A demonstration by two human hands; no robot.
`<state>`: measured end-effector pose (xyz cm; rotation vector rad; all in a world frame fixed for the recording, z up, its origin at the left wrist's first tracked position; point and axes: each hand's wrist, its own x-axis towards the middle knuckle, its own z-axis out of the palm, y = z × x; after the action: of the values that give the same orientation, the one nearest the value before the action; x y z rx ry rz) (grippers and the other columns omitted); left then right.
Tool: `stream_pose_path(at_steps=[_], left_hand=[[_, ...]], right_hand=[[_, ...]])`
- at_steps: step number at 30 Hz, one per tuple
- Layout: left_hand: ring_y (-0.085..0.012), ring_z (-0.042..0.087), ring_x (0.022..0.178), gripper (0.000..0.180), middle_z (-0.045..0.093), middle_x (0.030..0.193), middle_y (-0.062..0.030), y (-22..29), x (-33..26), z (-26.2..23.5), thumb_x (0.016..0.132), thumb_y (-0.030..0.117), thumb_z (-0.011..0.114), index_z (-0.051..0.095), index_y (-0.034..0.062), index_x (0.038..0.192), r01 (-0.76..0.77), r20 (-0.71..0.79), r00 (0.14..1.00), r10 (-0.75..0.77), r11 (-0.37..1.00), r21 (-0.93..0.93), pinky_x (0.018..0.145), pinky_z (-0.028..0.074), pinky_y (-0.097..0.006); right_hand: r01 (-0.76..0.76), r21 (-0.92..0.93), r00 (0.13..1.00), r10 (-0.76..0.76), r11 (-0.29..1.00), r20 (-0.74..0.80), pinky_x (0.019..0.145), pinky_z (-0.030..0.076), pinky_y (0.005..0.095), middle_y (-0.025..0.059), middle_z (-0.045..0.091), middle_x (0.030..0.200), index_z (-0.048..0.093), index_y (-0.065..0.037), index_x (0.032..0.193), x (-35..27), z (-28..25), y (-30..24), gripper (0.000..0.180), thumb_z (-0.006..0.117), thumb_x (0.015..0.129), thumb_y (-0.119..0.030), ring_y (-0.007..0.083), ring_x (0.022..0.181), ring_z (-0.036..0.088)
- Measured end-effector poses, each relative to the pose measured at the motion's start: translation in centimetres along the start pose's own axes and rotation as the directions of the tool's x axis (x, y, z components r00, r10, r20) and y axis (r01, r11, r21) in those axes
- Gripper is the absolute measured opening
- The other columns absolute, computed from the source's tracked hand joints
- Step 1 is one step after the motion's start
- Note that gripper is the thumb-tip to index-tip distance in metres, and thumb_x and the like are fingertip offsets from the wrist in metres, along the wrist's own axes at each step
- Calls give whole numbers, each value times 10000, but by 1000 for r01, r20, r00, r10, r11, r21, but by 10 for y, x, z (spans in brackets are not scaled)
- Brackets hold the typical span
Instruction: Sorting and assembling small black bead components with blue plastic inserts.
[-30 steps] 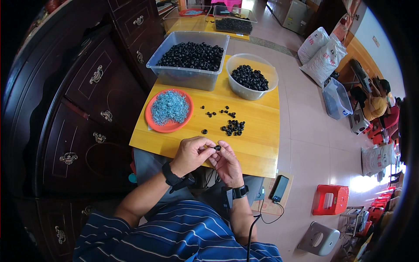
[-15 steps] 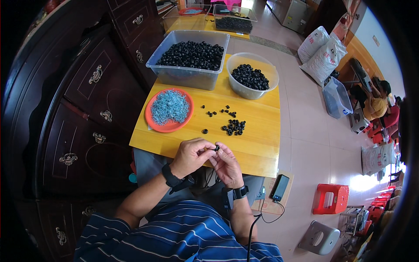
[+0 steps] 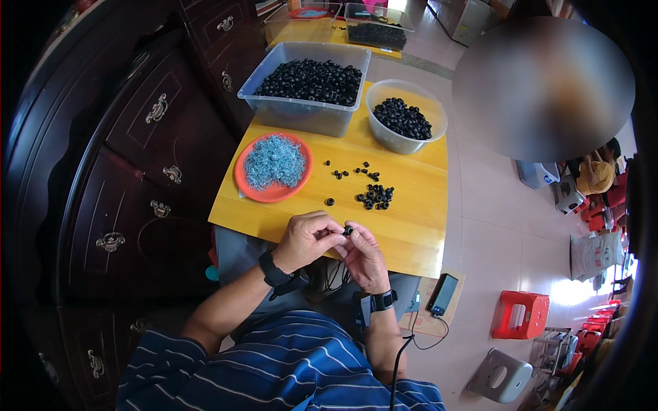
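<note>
My right hand [image 3: 367, 257] pinches a small black ring-shaped piece [image 3: 348, 231] between thumb and fingers, just over the near edge of the yellow table [image 3: 274, 214]. Against its left side come the closed fingertips of my left hand [image 3: 307, 240]; whatever they grip is too small to make out. One black piece [image 3: 330, 202] lies alone just beyond my hands. Farther right is a loose cluster of the same pieces [image 3: 375, 197], with smaller black bits [image 3: 341, 175] scattered behind it. An orange-red plate [image 3: 241, 179] to the left bears a heap of tiny shiny bluish bits [image 3: 274, 162].
A big clear bin [image 3: 301, 118] and a round clear tub [image 3: 404, 144], both holding black pieces, stand at the table's back. Dark wooden cabinets [image 3: 137, 178] line the left. Right of the table are a phone-like device [image 3: 443, 294] on a cable and a red stool [image 3: 521, 315].
The view has shifted slightly, so the table appears a little farther right. Both hands stay together at the black piece, which now shows more plainly between the fingertips.
</note>
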<state>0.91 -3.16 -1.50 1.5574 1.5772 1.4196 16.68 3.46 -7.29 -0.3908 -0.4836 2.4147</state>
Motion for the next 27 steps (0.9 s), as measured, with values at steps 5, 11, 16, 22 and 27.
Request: stream_pose_path(at_steps=[5,11,16,22,27], left_hand=[[-58,541,618,183,615,761,-6,2,2,-2,746,-3,789,690,15,899,50,27,998,-49,998,-46,563,447,-204],[-49,496,616,335,602,828,12,2,7,-9,729,18,804,706,40,1049,45,162,986,-33,996,-73,556,418,-207],[-74,493,637,371,604,865,-10,0,8,-14,744,76,808,701,41,1098,-15,286,958,23,999,-29,576,417,-228],[-104,522,650,320,611,862,-26,4,7,-14,754,123,806,697,27,1040,-50,290,956,42,999,18,595,433,-248],[-134,543,642,303,620,863,-40,7,8,-15,747,147,811,687,16,990,-105,272,958,88,993,51,602,451,-257]], right_hand=[[-16,-37,1000,16,999,-21,910,543,335,68,687,1024,616,-30,1193,2,0,0,254,610,961,-133,156,929,672],[13,-45,1000,-14,999,-20,841,540,303,24,652,920,582,-72,1116,-1,6,-4,175,623,951,-115,129,842,643],[15,-67,1000,-14,998,3,761,520,276,14,629,875,547,-94,1015,-1,8,-6,119,638,938,-95,120,794,622],[-5,-82,998,11,997,68,759,518,279,15,620,859,553,-89,955,-4,5,-9,102,651,927,-89,115,780,603],[-14,-71,998,19,997,60,765,520,286,10,619,856,554,-89,938,-4,11,-8,101,654,924,-90,113,794,599]])
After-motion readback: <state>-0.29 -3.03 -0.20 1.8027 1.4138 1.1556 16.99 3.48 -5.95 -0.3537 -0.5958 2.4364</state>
